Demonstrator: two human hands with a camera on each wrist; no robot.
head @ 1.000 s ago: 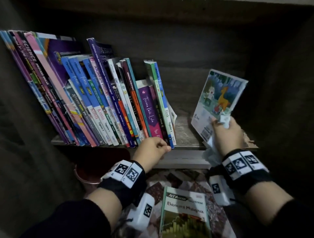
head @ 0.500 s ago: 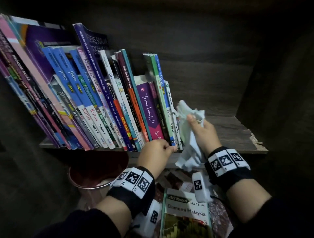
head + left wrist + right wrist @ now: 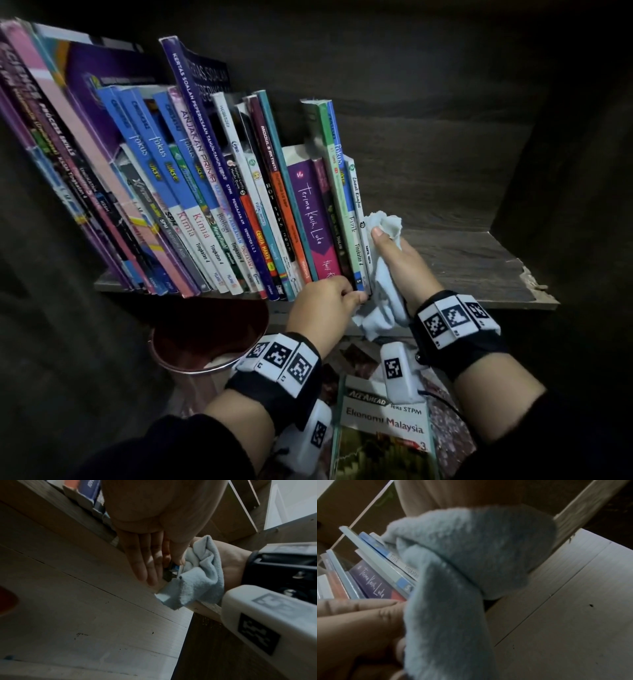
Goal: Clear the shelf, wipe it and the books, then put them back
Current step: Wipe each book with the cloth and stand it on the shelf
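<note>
Thin white book (image 3: 358, 219) stands at the right end of the row of books (image 3: 205, 205) on the shelf (image 3: 479, 270), spine out. Its long axis runs bottom to top, leaning toward 11 o'clock. Right hand (image 3: 400, 260) curls around a pale blue cloth (image 3: 383, 298), pressed against the book's 3 o'clock side. Left hand (image 3: 325, 301) has fingers curled at the spine bottoms, thumb pinching the end book's lower corner. Risk: with bare shelf at 3 o'clock, letting go could tip the end book rightward; cloth may snag its edge. Ekonomi Malaysia book (image 3: 385, 431) lies below at 6 o'clock.
</note>
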